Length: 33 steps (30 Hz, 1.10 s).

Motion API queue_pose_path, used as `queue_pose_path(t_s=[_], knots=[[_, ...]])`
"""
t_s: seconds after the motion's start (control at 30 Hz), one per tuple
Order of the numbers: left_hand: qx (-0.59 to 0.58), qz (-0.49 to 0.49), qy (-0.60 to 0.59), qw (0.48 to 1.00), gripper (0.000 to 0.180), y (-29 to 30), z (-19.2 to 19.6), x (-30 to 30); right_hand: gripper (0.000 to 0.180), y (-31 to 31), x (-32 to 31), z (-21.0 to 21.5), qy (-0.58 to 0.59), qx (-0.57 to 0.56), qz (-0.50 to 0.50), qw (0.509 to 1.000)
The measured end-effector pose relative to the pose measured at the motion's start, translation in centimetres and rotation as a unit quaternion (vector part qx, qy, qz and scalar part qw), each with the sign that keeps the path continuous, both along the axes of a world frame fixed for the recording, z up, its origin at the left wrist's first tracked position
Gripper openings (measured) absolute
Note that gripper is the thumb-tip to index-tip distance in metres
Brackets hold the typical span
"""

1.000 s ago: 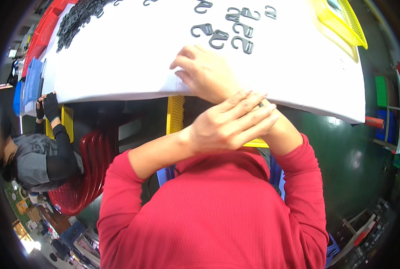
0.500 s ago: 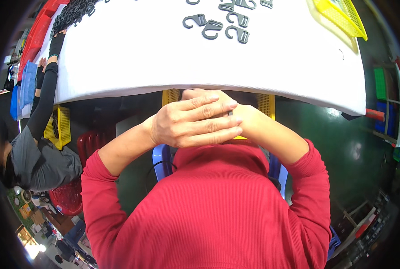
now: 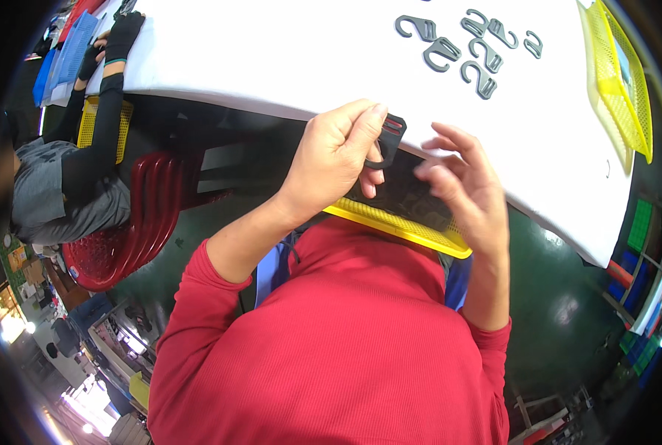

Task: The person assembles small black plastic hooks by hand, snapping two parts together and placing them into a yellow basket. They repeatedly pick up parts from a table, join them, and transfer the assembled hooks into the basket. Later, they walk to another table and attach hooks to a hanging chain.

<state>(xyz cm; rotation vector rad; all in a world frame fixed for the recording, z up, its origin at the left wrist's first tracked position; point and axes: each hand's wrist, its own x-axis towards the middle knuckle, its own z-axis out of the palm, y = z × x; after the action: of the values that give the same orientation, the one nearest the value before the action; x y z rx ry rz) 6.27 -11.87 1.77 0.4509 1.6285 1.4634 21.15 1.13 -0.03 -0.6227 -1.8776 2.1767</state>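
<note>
Between the thumb and fingers of my left hand (image 3: 335,152) is a black plastic hook (image 3: 392,132), its slotted end up and its curved end down. It is held just off the table's near edge. My right hand (image 3: 468,185) is a short way to the right, fingers apart and slightly bent, with nothing seen in it. Below both hands a yellow plastic basket (image 3: 398,231) rests by my lap, with dark pieces inside that are hard to make out. Several loose hooks of the same kind, such as one black hook (image 3: 479,79), lie on the white table (image 3: 271,52).
Yellow mesh baskets (image 3: 617,89) stand at the table's right end. On the left a co-worker's gloved hand (image 3: 125,33) is at the table by a blue basket (image 3: 75,48). A red plastic chair (image 3: 149,200) and another yellow basket (image 3: 90,130) are beside that person.
My hands have come apart from an overlapping position, the right one moving off to the right. The hook in my left hand now shows. The whole view has turned and shifted.
</note>
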Motion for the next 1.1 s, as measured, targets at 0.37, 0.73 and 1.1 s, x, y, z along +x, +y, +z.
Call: queue_pose_path(t_s=[0.37,0.73,1.1], knots=[[0.032,0.065,0.208,0.976,0.029,1.4,-2.0,3.4,0.036,-4.8,-2.7,-1.6,0.145,-0.103,-0.137,0.974],[0.021,0.082,0.189,0.978,0.029,1.7,-3.4,4.1,0.029,-4.4,-2.8,-2.0,0.088,-0.133,-0.146,0.976],[0.035,0.083,0.155,0.984,0.031,2.2,-2.5,3.5,0.04,-5.0,-2.7,-2.0,0.127,-0.073,-0.152,0.977]])
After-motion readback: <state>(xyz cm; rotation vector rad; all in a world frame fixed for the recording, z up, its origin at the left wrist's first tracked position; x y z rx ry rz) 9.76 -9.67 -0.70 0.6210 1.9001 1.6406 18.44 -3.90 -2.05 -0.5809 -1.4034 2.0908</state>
